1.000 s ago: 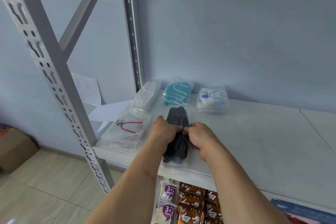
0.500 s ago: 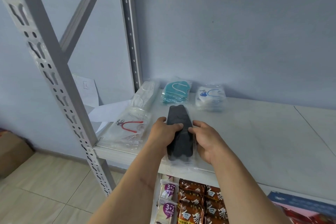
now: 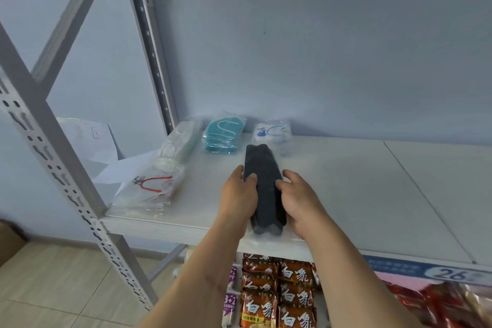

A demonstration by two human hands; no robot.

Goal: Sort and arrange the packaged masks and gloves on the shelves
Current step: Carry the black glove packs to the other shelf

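Gripping the black mask pack [image 3: 263, 189], left hand [image 3: 239, 194] and right hand [image 3: 300, 202]; noodle packets [image 3: 277, 298] below read "白象"

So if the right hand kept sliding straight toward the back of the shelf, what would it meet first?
Probably the white mask pack with blue print at the back wall; the right hand, gripping the black mask pack, points roughly at it, though depth is hard to judge.
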